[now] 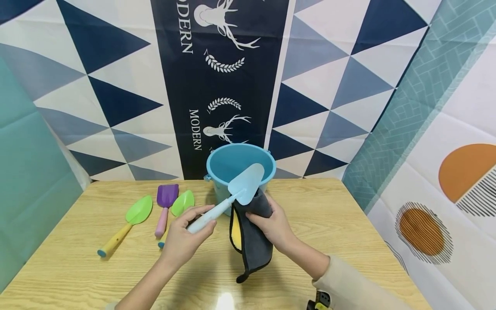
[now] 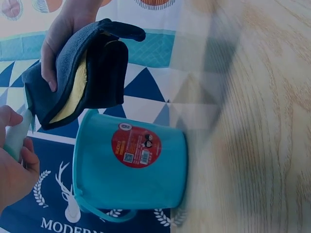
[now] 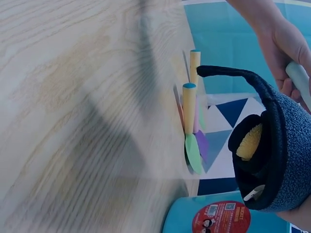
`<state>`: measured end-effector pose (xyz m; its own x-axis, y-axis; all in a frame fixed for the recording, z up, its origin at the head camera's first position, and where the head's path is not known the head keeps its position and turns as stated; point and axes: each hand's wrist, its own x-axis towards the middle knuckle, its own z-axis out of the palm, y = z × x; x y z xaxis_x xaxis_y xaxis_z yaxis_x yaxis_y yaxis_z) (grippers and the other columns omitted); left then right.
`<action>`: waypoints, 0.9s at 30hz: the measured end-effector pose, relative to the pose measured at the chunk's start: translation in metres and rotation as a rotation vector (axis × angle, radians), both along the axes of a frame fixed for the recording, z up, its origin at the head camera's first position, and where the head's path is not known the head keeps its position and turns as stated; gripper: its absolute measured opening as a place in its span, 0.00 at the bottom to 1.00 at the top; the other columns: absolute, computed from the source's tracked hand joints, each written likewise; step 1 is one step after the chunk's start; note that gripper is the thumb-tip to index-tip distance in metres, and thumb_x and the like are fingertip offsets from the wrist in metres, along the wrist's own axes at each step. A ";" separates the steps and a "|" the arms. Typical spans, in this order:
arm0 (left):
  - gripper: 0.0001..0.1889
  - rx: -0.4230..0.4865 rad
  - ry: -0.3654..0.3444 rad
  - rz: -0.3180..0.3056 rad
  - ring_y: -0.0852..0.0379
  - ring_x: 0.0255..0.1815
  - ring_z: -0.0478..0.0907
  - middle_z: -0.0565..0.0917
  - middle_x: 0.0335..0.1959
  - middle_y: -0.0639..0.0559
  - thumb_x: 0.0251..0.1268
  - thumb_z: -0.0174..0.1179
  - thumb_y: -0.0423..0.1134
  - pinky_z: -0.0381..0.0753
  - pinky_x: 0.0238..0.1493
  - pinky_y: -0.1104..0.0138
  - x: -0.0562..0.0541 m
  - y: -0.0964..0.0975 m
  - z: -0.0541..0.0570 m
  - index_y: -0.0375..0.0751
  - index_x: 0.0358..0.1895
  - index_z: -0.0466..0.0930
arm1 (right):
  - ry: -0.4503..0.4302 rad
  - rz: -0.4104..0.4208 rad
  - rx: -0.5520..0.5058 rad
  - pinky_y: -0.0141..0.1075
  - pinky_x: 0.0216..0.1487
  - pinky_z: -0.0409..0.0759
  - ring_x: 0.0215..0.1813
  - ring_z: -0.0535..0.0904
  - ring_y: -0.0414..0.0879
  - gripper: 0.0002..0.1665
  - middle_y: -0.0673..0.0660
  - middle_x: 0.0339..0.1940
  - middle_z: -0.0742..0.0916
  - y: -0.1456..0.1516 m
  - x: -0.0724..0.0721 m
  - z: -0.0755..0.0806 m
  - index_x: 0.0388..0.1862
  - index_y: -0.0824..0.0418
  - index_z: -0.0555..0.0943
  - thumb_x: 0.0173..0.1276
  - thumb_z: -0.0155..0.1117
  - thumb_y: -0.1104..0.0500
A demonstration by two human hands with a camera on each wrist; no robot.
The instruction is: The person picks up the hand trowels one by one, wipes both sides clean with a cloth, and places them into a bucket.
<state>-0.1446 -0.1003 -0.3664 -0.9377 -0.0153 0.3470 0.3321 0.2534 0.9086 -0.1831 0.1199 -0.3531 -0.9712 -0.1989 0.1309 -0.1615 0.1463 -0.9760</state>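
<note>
Head view: left fingers (image 1: pixel 196 211) grip the trowel (image 1: pixel 222 207), right fingers (image 1: pixel 274 206) clasp the grey cloth (image 1: pixel 256 237).
Wiping seems best with the blade (image 1: pixel 247 183) steadied beyond the left fingers.

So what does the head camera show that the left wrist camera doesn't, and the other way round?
Only the head view shows the purple shovel, the green trowel to its left, and a second green trowel partly hidden by the left hand.

Only the left wrist view shows the round red label on the side of the blue bucket.

Both show that bucket, the tabletop, the left hand holding the light blue trowel, and the right hand gripping the dark cloth with its yellow inside.
</note>
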 end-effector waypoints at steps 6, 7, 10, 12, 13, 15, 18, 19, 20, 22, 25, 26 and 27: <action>0.17 -0.001 0.019 0.048 0.59 0.43 0.73 0.79 0.47 0.55 0.51 0.68 0.33 0.77 0.36 0.69 -0.001 -0.001 0.002 0.46 0.48 0.83 | 0.059 0.004 0.043 0.36 0.47 0.79 0.51 0.79 0.52 0.32 0.62 0.57 0.78 0.008 -0.002 0.002 0.64 0.56 0.69 0.60 0.62 0.67; 0.17 -0.002 0.021 0.054 0.59 0.42 0.73 0.80 0.46 0.55 0.51 0.68 0.32 0.77 0.35 0.70 -0.001 -0.001 0.002 0.45 0.48 0.83 | 0.066 0.004 0.050 0.36 0.46 0.79 0.50 0.79 0.51 0.31 0.63 0.56 0.79 0.010 -0.002 0.002 0.64 0.56 0.69 0.60 0.62 0.67; 0.17 -0.011 0.026 0.074 0.59 0.40 0.73 0.81 0.45 0.54 0.51 0.68 0.33 0.77 0.31 0.70 -0.003 -0.004 0.002 0.46 0.48 0.84 | 0.089 -0.008 0.074 0.36 0.45 0.79 0.47 0.79 0.49 0.31 0.63 0.55 0.79 0.017 -0.003 0.004 0.63 0.57 0.69 0.60 0.62 0.66; 0.17 -0.016 0.027 0.085 0.59 0.39 0.73 0.81 0.44 0.52 0.52 0.68 0.33 0.77 0.30 0.70 -0.004 -0.006 0.003 0.46 0.48 0.83 | 0.101 -0.025 0.089 0.36 0.46 0.79 0.49 0.79 0.50 0.31 0.62 0.56 0.78 0.022 -0.005 0.006 0.64 0.57 0.69 0.60 0.62 0.66; 0.17 -0.023 0.031 0.092 0.59 0.39 0.72 0.81 0.44 0.52 0.52 0.68 0.33 0.77 0.30 0.70 -0.004 -0.007 0.003 0.46 0.48 0.83 | 0.106 -0.028 0.095 0.36 0.47 0.79 0.50 0.78 0.51 0.32 0.62 0.58 0.78 0.024 -0.005 0.007 0.64 0.56 0.68 0.61 0.62 0.66; 0.17 -0.043 0.049 0.120 0.61 0.39 0.72 0.82 0.43 0.52 0.52 0.68 0.33 0.77 0.38 0.67 -0.005 -0.008 0.004 0.47 0.47 0.84 | 0.111 -0.042 0.108 0.35 0.47 0.79 0.52 0.78 0.53 0.32 0.61 0.60 0.77 0.028 -0.005 0.008 0.65 0.56 0.68 0.61 0.62 0.65; 0.16 -0.085 0.091 0.160 0.62 0.38 0.72 0.83 0.42 0.53 0.51 0.68 0.34 0.69 0.51 0.58 -0.006 -0.011 0.005 0.49 0.46 0.84 | 0.119 -0.054 0.123 0.34 0.48 0.79 0.54 0.77 0.54 0.32 0.61 0.61 0.76 0.033 -0.006 0.009 0.66 0.55 0.67 0.62 0.62 0.65; 0.16 -0.092 0.103 0.166 0.63 0.38 0.72 0.83 0.41 0.54 0.51 0.68 0.34 0.69 0.51 0.58 -0.007 -0.012 0.005 0.49 0.46 0.85 | 0.124 -0.056 0.129 0.34 0.47 0.79 0.54 0.77 0.55 0.33 0.61 0.61 0.76 0.035 -0.006 0.008 0.66 0.55 0.68 0.61 0.62 0.65; 0.16 -0.095 0.112 0.170 0.62 0.38 0.72 0.83 0.41 0.54 0.50 0.68 0.34 0.69 0.51 0.58 -0.009 -0.014 0.005 0.49 0.45 0.85 | 0.127 -0.060 0.135 0.33 0.48 0.79 0.55 0.77 0.55 0.33 0.60 0.62 0.76 0.036 -0.006 0.008 0.66 0.55 0.67 0.61 0.62 0.66; 0.16 -0.091 0.117 0.164 0.61 0.37 0.72 0.82 0.40 0.54 0.50 0.68 0.33 0.73 0.44 0.64 -0.011 -0.017 0.005 0.48 0.45 0.85 | 0.136 -0.063 0.144 0.33 0.49 0.78 0.56 0.76 0.55 0.34 0.60 0.63 0.75 0.038 -0.006 0.006 0.67 0.55 0.67 0.61 0.62 0.66; 0.15 -0.086 0.110 0.148 0.60 0.36 0.71 0.80 0.41 0.52 0.52 0.67 0.33 0.75 0.27 0.70 -0.015 -0.021 0.005 0.46 0.46 0.84 | 0.142 -0.068 0.156 0.34 0.50 0.78 0.58 0.75 0.55 0.34 0.60 0.64 0.75 0.042 -0.007 0.004 0.67 0.55 0.67 0.61 0.62 0.66; 0.15 -0.087 0.106 0.149 0.60 0.36 0.71 0.80 0.41 0.52 0.52 0.67 0.33 0.75 0.26 0.71 -0.016 -0.023 0.006 0.45 0.46 0.84 | 0.143 -0.072 0.160 0.35 0.50 0.77 0.58 0.75 0.55 0.34 0.60 0.64 0.75 0.043 -0.008 0.004 0.67 0.55 0.67 0.61 0.62 0.66; 0.15 -0.089 0.103 0.148 0.59 0.36 0.71 0.80 0.42 0.51 0.53 0.67 0.33 0.75 0.26 0.71 -0.018 -0.025 0.006 0.44 0.47 0.84 | 0.144 -0.075 0.166 0.35 0.50 0.78 0.58 0.75 0.55 0.34 0.60 0.64 0.75 0.044 -0.008 0.003 0.67 0.55 0.67 0.61 0.62 0.66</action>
